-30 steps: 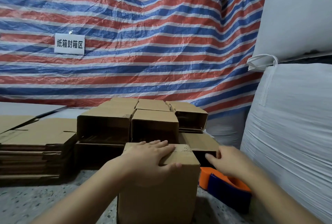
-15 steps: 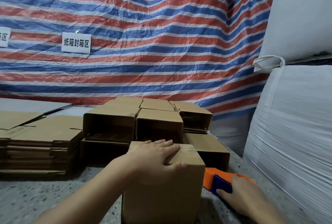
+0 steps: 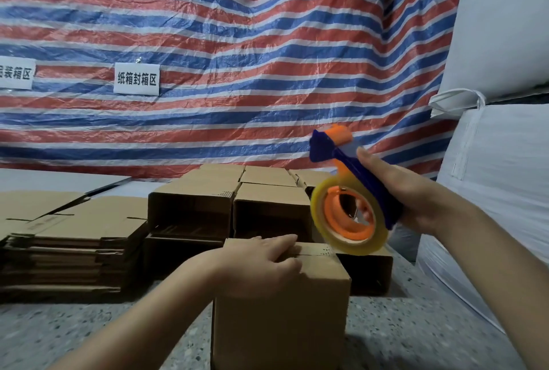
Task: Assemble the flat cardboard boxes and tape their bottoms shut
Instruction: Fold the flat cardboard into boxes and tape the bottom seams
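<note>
A brown cardboard box [image 3: 282, 316] stands upright on the speckled floor in front of me, its folded flaps on top. My left hand [image 3: 258, 265] lies flat on those flaps and presses them down. My right hand [image 3: 413, 194] grips the blue handle of a tape dispenser [image 3: 347, 200], held in the air above and to the right of the box. The dispenser has an orange hub and a roll of clear yellowish tape.
Several assembled boxes [image 3: 225, 206] lie stacked behind the box, open ends facing me. A pile of flat cardboard blanks [image 3: 65, 239] sits at the left. Big white sacks [image 3: 505, 167] fill the right side. A striped tarp [image 3: 237, 57] with paper labels hangs behind.
My right hand reached down to the tape dispenser on the floor, took hold of it and lifted it above the box. My left hand stayed on the flaps.
</note>
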### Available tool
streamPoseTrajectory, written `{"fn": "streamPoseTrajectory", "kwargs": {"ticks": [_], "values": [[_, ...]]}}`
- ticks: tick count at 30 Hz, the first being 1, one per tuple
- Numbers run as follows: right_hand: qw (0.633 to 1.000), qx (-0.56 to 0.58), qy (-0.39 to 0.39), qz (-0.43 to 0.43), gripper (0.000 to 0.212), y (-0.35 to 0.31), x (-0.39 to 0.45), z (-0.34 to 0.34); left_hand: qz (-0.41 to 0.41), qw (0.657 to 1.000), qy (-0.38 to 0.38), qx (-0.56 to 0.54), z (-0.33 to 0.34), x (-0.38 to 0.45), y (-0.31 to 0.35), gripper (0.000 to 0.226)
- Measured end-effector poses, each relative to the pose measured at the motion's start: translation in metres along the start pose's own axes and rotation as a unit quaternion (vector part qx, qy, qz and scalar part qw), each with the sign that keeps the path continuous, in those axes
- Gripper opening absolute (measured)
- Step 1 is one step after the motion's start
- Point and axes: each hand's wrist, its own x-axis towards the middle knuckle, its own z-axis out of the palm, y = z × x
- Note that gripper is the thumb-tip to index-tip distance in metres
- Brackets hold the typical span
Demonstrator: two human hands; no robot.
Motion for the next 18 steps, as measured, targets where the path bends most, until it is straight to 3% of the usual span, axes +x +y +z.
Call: {"fn": "streamPoseTrajectory", "kwargs": {"ticks": [4, 10, 12, 16, 18], "values": [[0.997, 0.003, -0.05, 0.052, 0.079, -0.006, 0.018, 0.02, -0.004, 0.996, 0.023, -0.091, -0.009, -0.004, 0.001, 0.054], [0.994, 0.009, -0.077, 0.078, 0.076, 0.004, 0.027, 0.025, -0.001, 0.962, 0.107, -0.25, -0.004, 0.0, -0.012, 0.036], [0.993, 0.011, -0.079, 0.081, 0.078, 0.007, 0.028, 0.023, -0.004, 0.921, 0.164, -0.353, -0.001, 0.003, -0.016, 0.027], [0.992, -0.009, -0.104, 0.072, 0.075, 0.003, 0.03, 0.025, -0.068, 0.768, 0.234, -0.592, -0.015, 0.006, -0.012, 0.047], [0.99, -0.032, -0.117, 0.07, 0.075, -0.002, 0.032, 0.027, -0.086, 0.741, 0.264, -0.612, -0.027, 0.007, -0.008, 0.058]]}}
